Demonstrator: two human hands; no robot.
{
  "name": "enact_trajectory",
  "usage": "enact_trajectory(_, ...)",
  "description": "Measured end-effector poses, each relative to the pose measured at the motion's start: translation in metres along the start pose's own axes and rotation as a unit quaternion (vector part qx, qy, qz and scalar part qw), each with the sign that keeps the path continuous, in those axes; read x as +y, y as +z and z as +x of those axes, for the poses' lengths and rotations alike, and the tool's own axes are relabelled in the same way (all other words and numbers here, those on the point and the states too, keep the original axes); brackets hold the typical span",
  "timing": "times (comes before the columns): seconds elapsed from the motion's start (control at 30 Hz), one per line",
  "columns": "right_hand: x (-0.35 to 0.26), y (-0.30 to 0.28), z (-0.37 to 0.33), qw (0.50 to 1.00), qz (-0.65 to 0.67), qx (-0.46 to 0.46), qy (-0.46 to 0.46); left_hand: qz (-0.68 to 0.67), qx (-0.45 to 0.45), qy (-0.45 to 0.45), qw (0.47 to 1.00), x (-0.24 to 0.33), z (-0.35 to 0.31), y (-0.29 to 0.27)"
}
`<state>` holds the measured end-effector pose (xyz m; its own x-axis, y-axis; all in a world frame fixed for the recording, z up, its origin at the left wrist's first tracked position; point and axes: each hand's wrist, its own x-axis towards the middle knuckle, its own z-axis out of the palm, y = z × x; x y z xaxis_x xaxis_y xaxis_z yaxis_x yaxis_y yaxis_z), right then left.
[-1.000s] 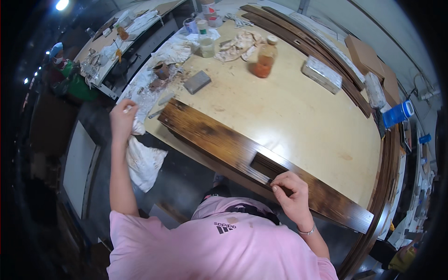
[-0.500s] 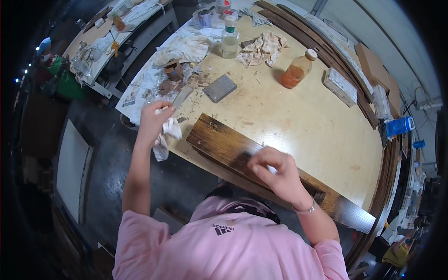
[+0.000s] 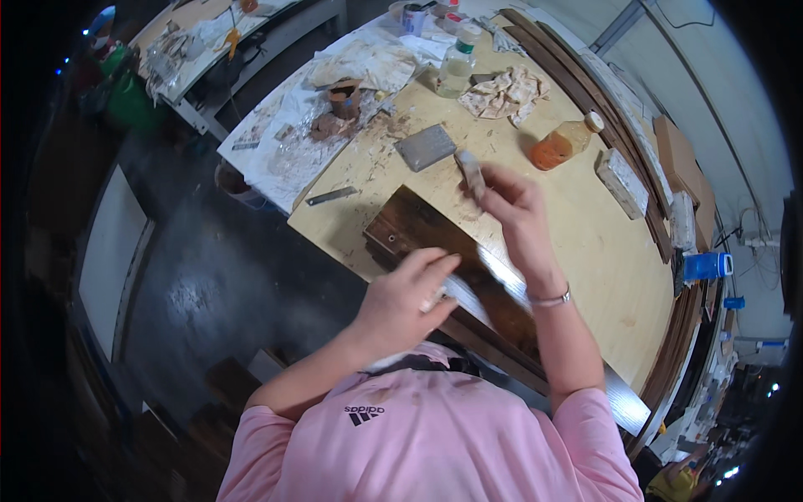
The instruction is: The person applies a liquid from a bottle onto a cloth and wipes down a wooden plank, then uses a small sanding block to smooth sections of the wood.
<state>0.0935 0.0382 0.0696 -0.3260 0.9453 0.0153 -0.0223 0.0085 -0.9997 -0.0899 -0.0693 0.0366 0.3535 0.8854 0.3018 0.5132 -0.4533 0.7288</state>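
A dark brown, glossy wooden board [image 3: 418, 219] lies slantwise along the table's near edge. Over its left part is my left hand [image 3: 406, 301], fingers curled round a white cloth [image 3: 433, 298] that shows only in small part. My right hand [image 3: 517, 209] is raised above the board's far side, pinching a small whitish, brown-stained piece [image 3: 471, 174] whose kind I cannot make out. Just beyond that piece, a grey rectangular block [image 3: 425, 147] rests on the table. A thin metal blade [image 3: 332, 196] lies left of the board, near the table edge.
Farther back stand a bottle of pale liquid [image 3: 456, 69], a crumpled stained cloth [image 3: 506, 94] and a tilted bottle of orange liquid [image 3: 565, 142]. A wrapped white block [image 3: 622, 182] sits by long dark boards at right. A brown pot [image 3: 345, 99] stands among plastic sheeting at left.
My left hand has come from the table's left side to over the board with the cloth. My right hand has moved up and away from the board. The view has shifted.
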Motion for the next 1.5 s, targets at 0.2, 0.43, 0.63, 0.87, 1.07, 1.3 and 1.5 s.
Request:
enact_trajectory(0.2, 0.010, 0.052, 0.019, 0.864, -0.431, -0.137, -0.222, 0.109, -0.126, -0.017, 0.986, 0.001, -0.018, 0.024)
enact_trajectory(0.43, 0.033, 0.058, 0.048, 0.791, -0.529, -0.108, -0.288, 0.070, -0.071, 0.014, 0.995, -0.012, -0.020, 0.028)
enact_trajectory(0.63, 0.021, 0.070, 0.033, 0.836, -0.466, -0.189, -0.218, 0.061, -0.056, 0.012, 0.996, -0.022, -0.027, 0.036)
enact_trajectory(0.87, 0.026, 0.049, 0.050, 0.878, -0.447, -0.041, -0.170, 0.027, -0.078, 0.022, 0.996, -0.023, -0.021, 0.027)
enact_trajectory(1.07, 0.032, 0.032, 0.054, 0.851, -0.519, 0.059, -0.051, 0.022, -0.071, 0.045, 0.996, -0.026, -0.021, 0.028)
enact_trajectory(1.3, 0.040, 0.074, 0.012, 0.842, -0.520, 0.143, -0.021, 0.025, -0.084, 0.034, 0.996, -0.033, -0.025, 0.034)
enact_trajectory(1.5, 0.031, 0.028, -0.036, 0.851, -0.468, 0.213, 0.103, 0.024, -0.094, 0.036, 0.995, -0.025, -0.015, 0.022)
